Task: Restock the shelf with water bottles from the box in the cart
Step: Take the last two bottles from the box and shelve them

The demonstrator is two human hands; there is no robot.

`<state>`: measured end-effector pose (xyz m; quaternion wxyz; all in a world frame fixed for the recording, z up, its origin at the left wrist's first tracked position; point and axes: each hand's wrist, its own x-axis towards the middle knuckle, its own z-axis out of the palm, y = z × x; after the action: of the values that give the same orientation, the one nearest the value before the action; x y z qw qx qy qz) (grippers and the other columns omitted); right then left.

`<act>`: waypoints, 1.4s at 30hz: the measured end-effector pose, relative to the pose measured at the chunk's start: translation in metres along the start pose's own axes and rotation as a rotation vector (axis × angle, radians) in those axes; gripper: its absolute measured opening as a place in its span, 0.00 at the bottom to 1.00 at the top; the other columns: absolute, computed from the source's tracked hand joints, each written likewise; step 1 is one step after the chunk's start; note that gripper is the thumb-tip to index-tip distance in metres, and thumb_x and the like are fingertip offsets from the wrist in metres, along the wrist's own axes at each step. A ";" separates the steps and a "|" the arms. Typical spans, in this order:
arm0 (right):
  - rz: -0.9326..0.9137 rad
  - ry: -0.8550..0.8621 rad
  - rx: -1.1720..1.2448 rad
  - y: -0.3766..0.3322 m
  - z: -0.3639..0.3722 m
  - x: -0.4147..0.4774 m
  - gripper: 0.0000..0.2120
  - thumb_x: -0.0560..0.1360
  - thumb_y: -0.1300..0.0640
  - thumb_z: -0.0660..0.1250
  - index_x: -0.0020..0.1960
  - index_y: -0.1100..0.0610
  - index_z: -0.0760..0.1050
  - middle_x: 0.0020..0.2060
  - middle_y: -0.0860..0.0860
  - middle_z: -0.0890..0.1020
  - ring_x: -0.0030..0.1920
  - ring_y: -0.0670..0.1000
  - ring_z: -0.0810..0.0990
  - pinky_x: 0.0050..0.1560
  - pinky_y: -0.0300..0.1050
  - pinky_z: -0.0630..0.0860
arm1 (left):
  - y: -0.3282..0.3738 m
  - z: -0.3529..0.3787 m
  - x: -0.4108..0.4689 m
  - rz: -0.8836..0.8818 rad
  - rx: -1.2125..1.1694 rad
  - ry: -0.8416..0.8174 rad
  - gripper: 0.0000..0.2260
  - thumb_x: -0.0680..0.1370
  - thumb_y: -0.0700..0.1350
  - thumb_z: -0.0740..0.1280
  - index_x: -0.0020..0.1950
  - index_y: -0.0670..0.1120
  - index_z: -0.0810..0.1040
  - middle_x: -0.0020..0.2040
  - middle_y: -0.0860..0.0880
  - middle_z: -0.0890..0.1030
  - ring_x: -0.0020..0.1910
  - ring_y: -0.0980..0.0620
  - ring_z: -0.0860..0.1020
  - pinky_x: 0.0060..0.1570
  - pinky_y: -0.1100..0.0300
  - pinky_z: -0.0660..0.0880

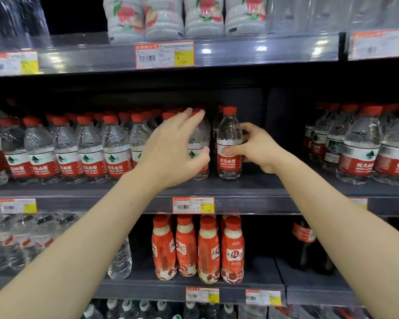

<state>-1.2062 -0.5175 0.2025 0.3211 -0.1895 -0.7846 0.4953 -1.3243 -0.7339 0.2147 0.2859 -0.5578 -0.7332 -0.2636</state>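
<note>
A clear water bottle (pixel 229 137) with a red cap and red label stands upright on the middle shelf (pixel 251 188). My right hand (pixel 257 148) is wrapped around its right side, thumb across the label. My left hand (pixel 173 148) grips the neighbouring water bottle (pixel 199 143), the last one in a long row of the same red-capped bottles (pixel 65 148), fingertips up at its cap. A dark gap lies to the right of the held bottle. The box and the cart are out of view.
More water bottles (pixel 364 146) stand at the right of the same shelf. Peach drink bottles (pixel 184 17) fill the shelf above. Red drink bottles (pixel 198 247) stand below, with dark cola bottles (pixel 306 245) to their right. Price tags (pixel 193 204) line the shelf edges.
</note>
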 end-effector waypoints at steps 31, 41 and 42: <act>0.061 0.168 -0.203 0.047 0.017 0.114 0.41 0.63 0.53 0.85 0.73 0.52 0.73 0.63 0.52 0.83 0.62 0.54 0.81 0.66 0.54 0.77 | -0.026 0.020 -0.024 0.028 0.118 0.043 0.24 0.80 0.49 0.69 0.74 0.44 0.76 0.62 0.46 0.82 0.59 0.43 0.81 0.59 0.51 0.74; 0.090 0.092 -0.114 0.043 0.013 0.108 0.42 0.66 0.59 0.83 0.77 0.51 0.69 0.55 0.46 0.80 0.51 0.47 0.80 0.46 0.42 0.77 | -0.024 0.024 -0.024 0.011 0.097 0.062 0.23 0.80 0.49 0.70 0.74 0.45 0.77 0.61 0.46 0.82 0.56 0.43 0.81 0.57 0.51 0.74; 0.106 0.074 -0.100 0.042 0.012 0.108 0.42 0.67 0.61 0.82 0.77 0.52 0.68 0.54 0.46 0.79 0.48 0.45 0.80 0.42 0.39 0.75 | -0.024 0.024 -0.024 0.011 0.093 0.064 0.23 0.80 0.49 0.70 0.74 0.45 0.77 0.61 0.46 0.82 0.56 0.43 0.81 0.57 0.52 0.73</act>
<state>-1.2933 -0.4408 0.1955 0.3132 -0.2646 -0.7849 0.4646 -1.3452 -0.7386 0.1792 0.3363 -0.5391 -0.7322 -0.2454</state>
